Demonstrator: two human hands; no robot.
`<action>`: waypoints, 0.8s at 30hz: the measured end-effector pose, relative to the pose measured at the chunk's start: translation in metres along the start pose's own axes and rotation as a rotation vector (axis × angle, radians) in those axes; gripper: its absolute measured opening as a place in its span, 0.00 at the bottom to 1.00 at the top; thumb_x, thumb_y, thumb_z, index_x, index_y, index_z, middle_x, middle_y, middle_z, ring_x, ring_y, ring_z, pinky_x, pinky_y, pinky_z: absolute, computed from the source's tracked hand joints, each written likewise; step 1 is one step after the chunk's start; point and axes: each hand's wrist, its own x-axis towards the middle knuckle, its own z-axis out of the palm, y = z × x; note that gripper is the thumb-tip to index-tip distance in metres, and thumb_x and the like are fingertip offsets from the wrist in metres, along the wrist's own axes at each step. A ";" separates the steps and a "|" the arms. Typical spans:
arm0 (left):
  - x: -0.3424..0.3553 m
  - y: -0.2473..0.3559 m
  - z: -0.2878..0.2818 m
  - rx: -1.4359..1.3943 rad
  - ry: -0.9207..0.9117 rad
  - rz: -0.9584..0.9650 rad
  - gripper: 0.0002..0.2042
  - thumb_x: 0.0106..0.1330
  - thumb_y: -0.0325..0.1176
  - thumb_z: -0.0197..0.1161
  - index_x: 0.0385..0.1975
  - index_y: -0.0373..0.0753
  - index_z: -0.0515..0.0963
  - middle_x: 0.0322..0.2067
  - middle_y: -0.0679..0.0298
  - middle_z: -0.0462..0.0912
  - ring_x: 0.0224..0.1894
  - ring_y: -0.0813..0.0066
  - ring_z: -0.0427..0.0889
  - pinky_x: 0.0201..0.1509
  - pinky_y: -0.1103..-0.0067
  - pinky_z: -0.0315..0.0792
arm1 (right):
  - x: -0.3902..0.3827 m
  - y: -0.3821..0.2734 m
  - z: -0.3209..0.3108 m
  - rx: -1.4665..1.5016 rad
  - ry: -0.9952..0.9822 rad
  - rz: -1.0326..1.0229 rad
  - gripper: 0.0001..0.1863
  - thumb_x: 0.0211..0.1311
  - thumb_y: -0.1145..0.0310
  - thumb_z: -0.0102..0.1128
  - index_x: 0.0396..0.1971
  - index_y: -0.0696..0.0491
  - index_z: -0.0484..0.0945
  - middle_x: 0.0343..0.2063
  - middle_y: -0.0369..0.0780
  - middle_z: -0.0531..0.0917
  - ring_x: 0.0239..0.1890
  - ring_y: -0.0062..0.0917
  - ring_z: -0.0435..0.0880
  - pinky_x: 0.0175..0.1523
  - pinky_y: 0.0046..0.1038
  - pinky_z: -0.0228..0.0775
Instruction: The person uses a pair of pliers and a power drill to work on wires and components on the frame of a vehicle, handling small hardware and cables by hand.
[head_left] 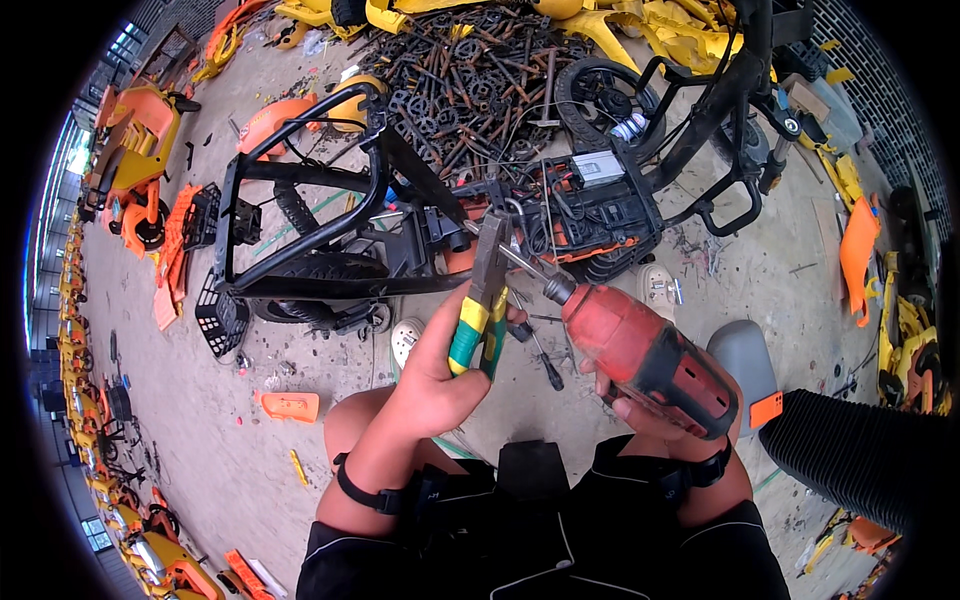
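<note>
Red driver (640,350), likely heavy, best cradled underneath, fills right hand (645,415) at four o'clock, left hand (440,375) clasping pliers (487,280).

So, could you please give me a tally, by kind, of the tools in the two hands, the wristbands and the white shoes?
Pliers: 1
Red power driver: 1
Black wristbands: 2
White shoes: 2
Total: 6

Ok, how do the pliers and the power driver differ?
The pliers are slim, with green-and-yellow handles; the power driver is bulky, red and black. The pliers point nearly straight up the picture in the left hand; the power driver slants up-left in the right hand. Both are held.
</note>
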 end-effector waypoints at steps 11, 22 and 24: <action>0.000 0.012 0.001 0.015 0.064 -0.190 0.39 0.47 0.11 0.46 0.67 0.35 0.62 0.49 0.59 0.76 0.51 0.71 0.77 0.53 0.75 0.73 | 0.006 -0.006 -0.005 -0.245 -0.055 -0.074 0.19 0.52 0.73 0.69 0.45 0.57 0.78 0.38 0.42 0.85 0.38 0.28 0.85 0.43 0.27 0.77; 0.000 0.012 -0.001 0.006 0.099 -0.406 0.32 0.50 0.11 0.47 0.60 0.35 0.68 0.44 0.62 0.77 0.46 0.72 0.79 0.51 0.76 0.74 | 0.014 0.010 0.001 0.192 -0.086 -0.127 0.16 0.57 0.79 0.63 0.46 0.59 0.78 0.37 0.39 0.83 0.38 0.21 0.83 0.42 0.24 0.76; -0.001 0.015 -0.001 0.053 0.098 -0.427 0.33 0.48 0.10 0.45 0.60 0.35 0.68 0.45 0.61 0.77 0.49 0.69 0.79 0.55 0.73 0.74 | 0.014 0.008 0.004 0.204 -0.075 -0.106 0.16 0.57 0.80 0.62 0.46 0.58 0.77 0.37 0.38 0.83 0.38 0.21 0.83 0.42 0.23 0.76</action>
